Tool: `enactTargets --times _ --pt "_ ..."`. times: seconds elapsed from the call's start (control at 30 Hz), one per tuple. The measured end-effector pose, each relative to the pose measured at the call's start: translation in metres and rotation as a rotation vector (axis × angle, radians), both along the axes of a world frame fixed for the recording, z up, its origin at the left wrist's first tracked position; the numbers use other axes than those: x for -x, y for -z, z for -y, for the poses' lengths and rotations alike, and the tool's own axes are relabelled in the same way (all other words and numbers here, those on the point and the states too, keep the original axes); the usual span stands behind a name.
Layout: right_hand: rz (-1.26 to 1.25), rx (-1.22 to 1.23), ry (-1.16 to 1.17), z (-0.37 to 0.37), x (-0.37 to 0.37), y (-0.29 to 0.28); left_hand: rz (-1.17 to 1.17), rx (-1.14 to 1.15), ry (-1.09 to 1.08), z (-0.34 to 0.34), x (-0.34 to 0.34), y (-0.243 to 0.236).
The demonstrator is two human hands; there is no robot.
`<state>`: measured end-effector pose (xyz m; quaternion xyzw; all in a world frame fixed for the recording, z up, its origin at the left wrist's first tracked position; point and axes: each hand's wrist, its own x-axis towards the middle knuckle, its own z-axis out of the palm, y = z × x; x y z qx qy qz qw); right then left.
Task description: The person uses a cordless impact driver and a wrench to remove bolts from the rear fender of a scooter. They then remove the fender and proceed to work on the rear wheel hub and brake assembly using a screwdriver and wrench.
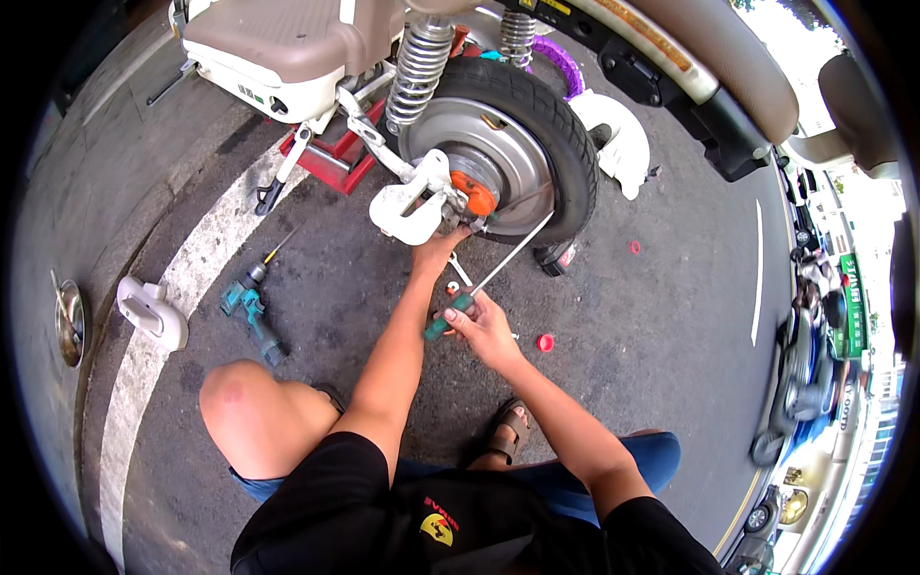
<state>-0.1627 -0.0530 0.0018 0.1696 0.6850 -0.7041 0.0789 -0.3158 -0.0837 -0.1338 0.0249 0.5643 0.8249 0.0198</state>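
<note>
My right hand (484,331) is closed around the green handle of a screwdriver (513,264). Its long metal shaft slants up to the lower right edge of the wheel's tyre (575,182). My left hand (439,251) reaches up beneath a white cover (410,203) beside the wheel hub. That hand's fingers are mostly hidden there, so their grip does not show. An orange part (473,194) sits at the hub, just above the left fingers. On the ground between the two hands lies a silver wrench (461,269).
A teal cordless drill (253,311), a white plastic cover (153,314) and a metal bowl (73,335) lie to the left. A red stand (335,171) is under the scooter (287,43). A red cap (544,342) lies right of my right hand; a white fender (618,144) lies beyond the wheel.
</note>
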Motion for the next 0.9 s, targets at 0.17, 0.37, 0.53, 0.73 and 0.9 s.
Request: enactTargets --times 0.17,0.37,0.53,0.73,0.9 --pt "-0.03 -0.067 -0.043 0.004 0.01 0.007 0.232 0.001 0.372 0.005 -0.001 -0.009" --pt "-0.051 -0.588 -0.075 -0.037 0.01 -0.004 0.298 -0.212 0.27 -0.027 -0.028 -0.012" --pt "-0.154 -1.216 -0.103 -0.101 0.002 -0.014 0.393 -0.232 0.23 -0.04 -0.044 -0.023" --pt "-0.099 -1.464 -0.184 -0.165 -0.042 -0.08 0.427 -0.334 0.222 -0.039 -0.047 -0.038" --pt "0.121 -0.959 0.014 -0.185 -0.088 -0.154 0.402 -0.307 0.246 -0.041 -0.047 -0.035"
